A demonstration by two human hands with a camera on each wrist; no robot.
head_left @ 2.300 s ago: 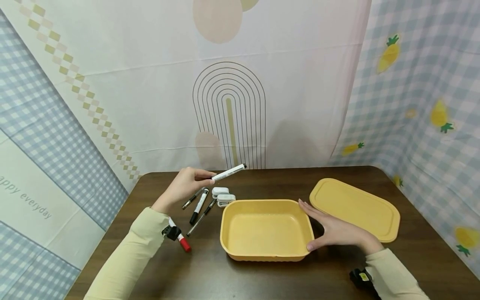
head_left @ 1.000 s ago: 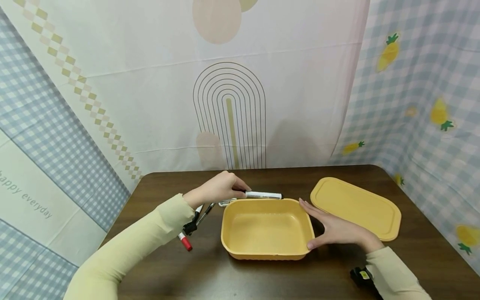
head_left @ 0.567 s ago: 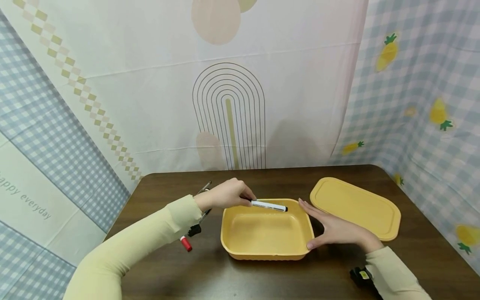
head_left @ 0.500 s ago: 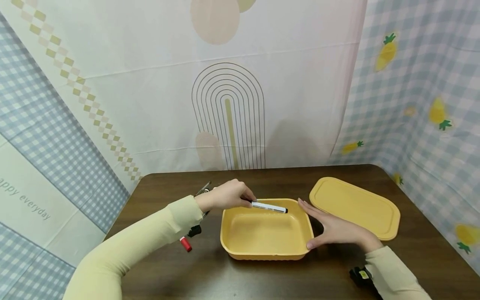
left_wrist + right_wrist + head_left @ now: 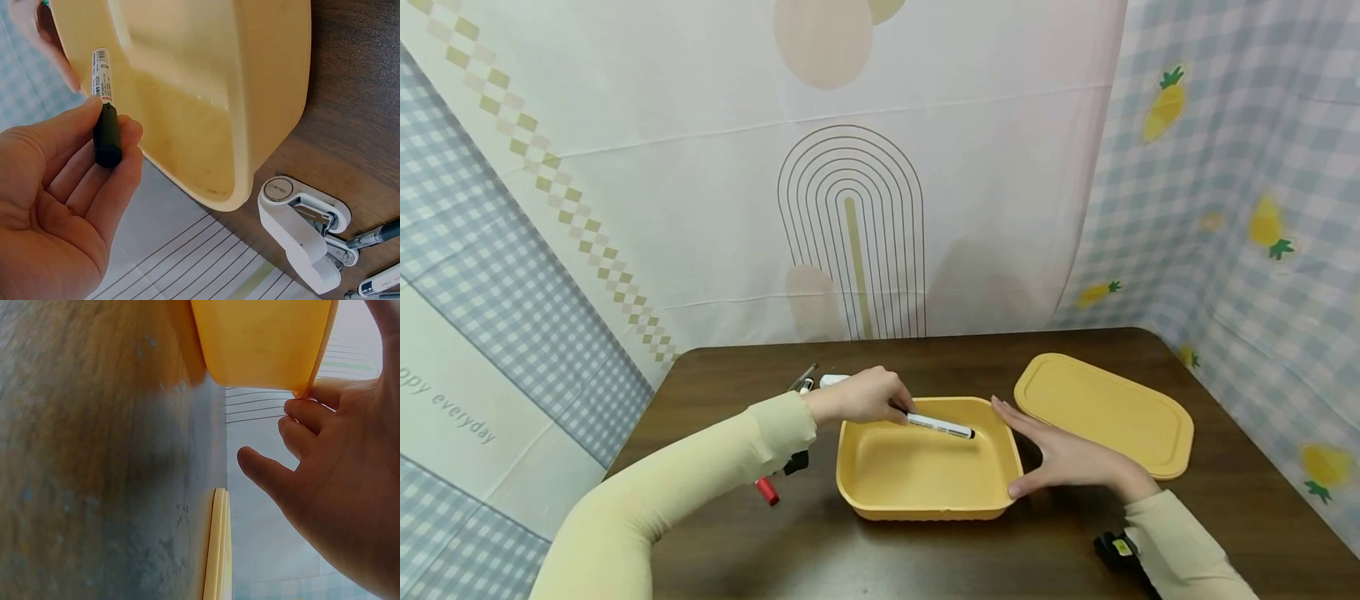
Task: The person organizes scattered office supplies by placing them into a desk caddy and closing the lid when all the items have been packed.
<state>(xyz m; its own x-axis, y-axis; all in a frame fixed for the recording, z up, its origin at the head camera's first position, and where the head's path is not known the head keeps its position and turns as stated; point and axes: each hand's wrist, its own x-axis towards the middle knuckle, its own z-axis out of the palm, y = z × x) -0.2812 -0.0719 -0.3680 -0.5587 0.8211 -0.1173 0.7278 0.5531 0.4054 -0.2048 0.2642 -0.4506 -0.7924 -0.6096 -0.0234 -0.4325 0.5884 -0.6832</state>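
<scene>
In the head view my left hand [image 5: 872, 395] pinches a white marker [image 5: 942, 426] over the far part of a yellow plastic box [image 5: 925, 513], its free end pointing right. The left wrist view shows the marker's black cap [image 5: 108, 139] between thumb and fingers, and its labelled white barrel [image 5: 100, 65]. The marker hangs above the box floor. At the box's right side, my right hand [image 5: 1071, 458] touches the rim, thumb at the near corner and fingers spread to the far corner. In the right wrist view, fingertips [image 5: 306, 414] rest against the box edge [image 5: 322, 350].
A yellow lid [image 5: 1108, 412] lies flat to the right. Left of the box are a white mini stapler [image 5: 300, 231], several pens, including a dark pen [image 5: 378, 234], and a red-capped marker [image 5: 767, 490], partly hidden by the left arm. A patterned cloth [image 5: 985, 167] hangs behind the table.
My left hand lifted the marker from the pens, carried it right past the box's far rim, then lowered it slightly into the box opening. My right hand stayed at the box's side.
</scene>
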